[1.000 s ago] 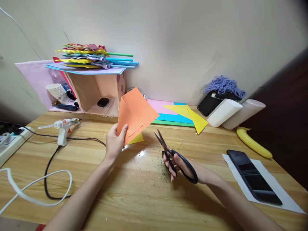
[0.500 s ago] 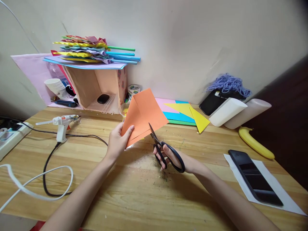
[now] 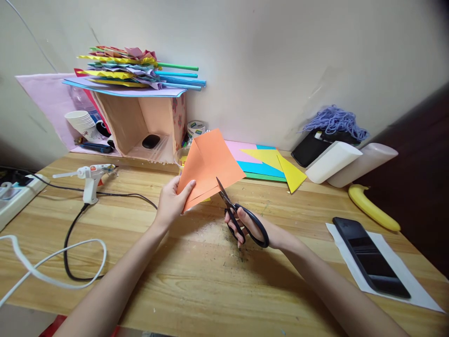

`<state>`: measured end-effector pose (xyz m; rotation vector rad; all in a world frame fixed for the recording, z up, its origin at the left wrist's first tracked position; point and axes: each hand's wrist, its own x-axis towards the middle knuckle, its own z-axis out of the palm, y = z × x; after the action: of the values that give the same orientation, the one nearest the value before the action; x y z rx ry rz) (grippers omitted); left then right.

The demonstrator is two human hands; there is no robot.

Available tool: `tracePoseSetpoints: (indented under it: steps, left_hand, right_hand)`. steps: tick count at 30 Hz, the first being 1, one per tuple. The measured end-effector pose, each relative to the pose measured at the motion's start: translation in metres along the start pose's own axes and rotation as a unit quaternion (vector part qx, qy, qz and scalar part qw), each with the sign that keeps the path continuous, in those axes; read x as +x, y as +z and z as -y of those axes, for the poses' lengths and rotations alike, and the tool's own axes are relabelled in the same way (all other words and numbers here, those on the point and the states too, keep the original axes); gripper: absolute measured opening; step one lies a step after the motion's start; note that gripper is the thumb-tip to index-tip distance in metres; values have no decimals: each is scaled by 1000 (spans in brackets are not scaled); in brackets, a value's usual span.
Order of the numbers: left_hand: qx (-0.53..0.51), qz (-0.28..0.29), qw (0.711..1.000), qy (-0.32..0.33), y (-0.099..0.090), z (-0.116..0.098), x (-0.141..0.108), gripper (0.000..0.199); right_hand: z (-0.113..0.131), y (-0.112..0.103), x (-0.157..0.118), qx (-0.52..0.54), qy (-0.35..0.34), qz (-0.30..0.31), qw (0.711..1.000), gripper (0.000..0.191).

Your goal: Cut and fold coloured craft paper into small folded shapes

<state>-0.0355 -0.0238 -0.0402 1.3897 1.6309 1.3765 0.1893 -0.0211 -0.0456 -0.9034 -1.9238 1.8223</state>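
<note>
Scissors [image 3: 229, 203] have come up and left since a second ago, from clear of the orange paper [image 3: 212, 166] to its lower edge, one blade now over its front; against the half-second-ago frame little differs. One sheet of orange paper, folded and showing a slit, sits at the middle of the frame. Left hand [image 3: 171, 203] pinches its lower left corner, thumb in front, other fingers mostly hidden behind. Right hand [image 3: 249, 223] has its thumb through the larger handle loop, fingers curled about the other. Just behind the paper, a clear cup [image 3: 177, 155] holds something yellow. Upper left, one open box [image 3: 178, 114] contains one black oval object [image 3: 151, 141]; stacked paper flowers [image 3: 119, 65] lie on top, with one green stick [image 3: 178, 66] and at least three blue ones. Left of it are nested paper cups [image 3: 80, 122], too many to count surely. Right of centre, two yellow pieces lie on coloured sheets [image 3: 261, 169]. Farther right: yarn [image 3: 335, 121] heaped at one black container [image 3: 308, 150], two white rolls [image 3: 332, 161], one banana [image 3: 373, 209], one phone [image 3: 372, 258].
</note>
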Motion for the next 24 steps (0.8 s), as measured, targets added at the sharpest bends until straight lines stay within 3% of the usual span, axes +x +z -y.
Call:
tracePoseSetpoints:
  steps: [24]
  left_hand:
    - [1, 0, 1000, -8, -1, 1, 1, 43]
  right_hand:
    - [4, 2, 2, -20, 16, -26, 999, 59]
